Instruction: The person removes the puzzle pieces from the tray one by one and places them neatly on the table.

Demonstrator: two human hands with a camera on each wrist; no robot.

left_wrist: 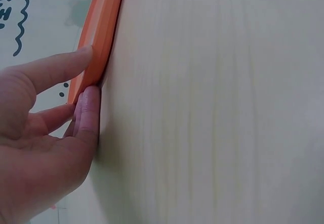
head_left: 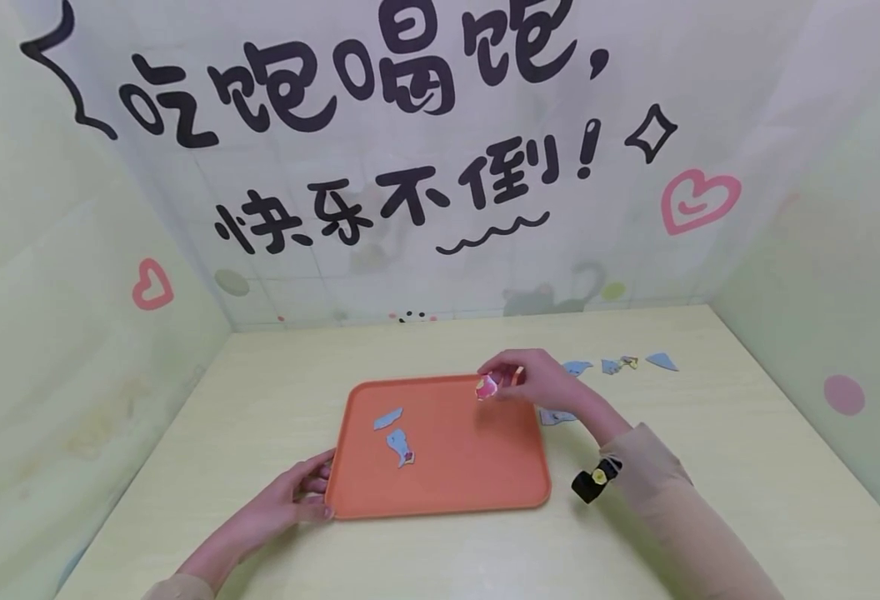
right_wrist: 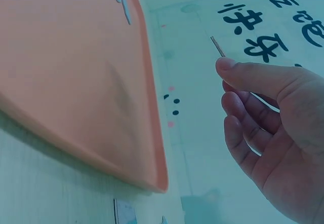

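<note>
An orange tray (head_left: 440, 508) lies on the table, with two light-blue puzzle pieces on its left half: a narrow one (head_left: 388, 419) and a longer one (head_left: 397, 443) with a small dark-pink patch. My left hand (head_left: 296, 493) holds the tray's near left corner; in the left wrist view the thumb and fingertips touch the orange rim (left_wrist: 104, 29). Above the tray's far right part, my right hand (head_left: 533, 379) pinches a pink and white puzzle piece (head_left: 486, 387) between thumb and finger. The right wrist view shows this thin piece (right_wrist: 217, 46) edge-on.
To the right of the tray lie more blue pieces (head_left: 662, 361) in a loose row, and one piece (head_left: 557, 417) sits beside the tray's right edge, partly under the right forearm. A wall with black lettering (head_left: 410, 196) stands behind the table.
</note>
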